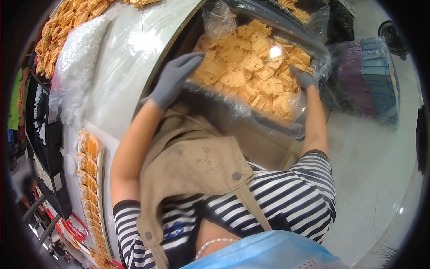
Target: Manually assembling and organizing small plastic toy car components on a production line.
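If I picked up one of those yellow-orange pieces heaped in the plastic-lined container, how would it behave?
One of the yellow-orange pieces would probably feel stiff, since they show crisp edges and don't sag in the heap. It's likely light for its size, as many look thin and plastic-like. It may snag on its neighbours, because they lie jumbled and overlapping.

We've got smooth plastic parts [251,67] at 1 o'clock, glossy crinkled film [219,20] at 12, glossy counter [152,22] at 11, matt cloth apron [197,157] at 7.
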`<act>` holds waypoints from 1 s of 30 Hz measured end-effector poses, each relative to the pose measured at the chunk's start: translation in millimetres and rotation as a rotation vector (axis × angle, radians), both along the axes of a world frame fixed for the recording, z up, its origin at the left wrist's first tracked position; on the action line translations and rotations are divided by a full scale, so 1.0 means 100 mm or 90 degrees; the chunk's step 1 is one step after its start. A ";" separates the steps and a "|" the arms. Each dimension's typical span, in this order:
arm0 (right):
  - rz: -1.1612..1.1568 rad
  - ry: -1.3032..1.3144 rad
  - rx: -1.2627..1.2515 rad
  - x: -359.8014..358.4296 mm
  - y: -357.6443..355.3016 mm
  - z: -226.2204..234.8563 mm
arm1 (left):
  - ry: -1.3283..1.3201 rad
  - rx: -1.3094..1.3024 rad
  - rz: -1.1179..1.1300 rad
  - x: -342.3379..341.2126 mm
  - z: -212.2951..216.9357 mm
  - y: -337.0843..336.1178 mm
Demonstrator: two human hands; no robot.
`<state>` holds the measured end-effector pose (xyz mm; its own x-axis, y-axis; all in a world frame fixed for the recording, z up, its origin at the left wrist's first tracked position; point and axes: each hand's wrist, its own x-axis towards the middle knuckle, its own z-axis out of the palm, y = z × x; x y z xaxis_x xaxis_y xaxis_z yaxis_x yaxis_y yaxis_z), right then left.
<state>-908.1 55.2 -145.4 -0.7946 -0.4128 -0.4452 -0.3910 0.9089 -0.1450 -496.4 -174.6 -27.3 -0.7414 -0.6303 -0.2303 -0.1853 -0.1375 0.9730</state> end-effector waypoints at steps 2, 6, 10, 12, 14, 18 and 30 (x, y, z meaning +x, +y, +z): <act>0.028 -0.095 0.059 -0.07 0.02 0.02 | -0.026 0.089 -0.022 -0.30 -0.35 0.03; 0.067 -0.212 -0.042 -0.27 0.24 -0.12 | -0.131 0.072 -0.192 -0.67 -0.79 0.09; 0.043 -0.311 -0.121 -0.19 0.12 -0.08 | -0.260 0.320 -0.173 -0.95 -0.91 0.18; 0.005 -0.364 -0.146 -0.01 0.03 -0.06 | -0.287 0.381 -0.194 -1.03 -1.15 0.23; -0.050 -0.484 -0.098 0.43 -0.12 0.00 | -0.270 0.392 -0.203 -1.07 -1.07 0.29; 0.031 -0.292 -0.225 0.61 -0.16 -0.16 | -0.269 0.415 -0.238 -1.15 -0.87 0.39; -0.030 -0.647 -0.195 0.61 -0.29 -0.40 | -0.286 0.382 -0.271 -1.28 -0.97 0.50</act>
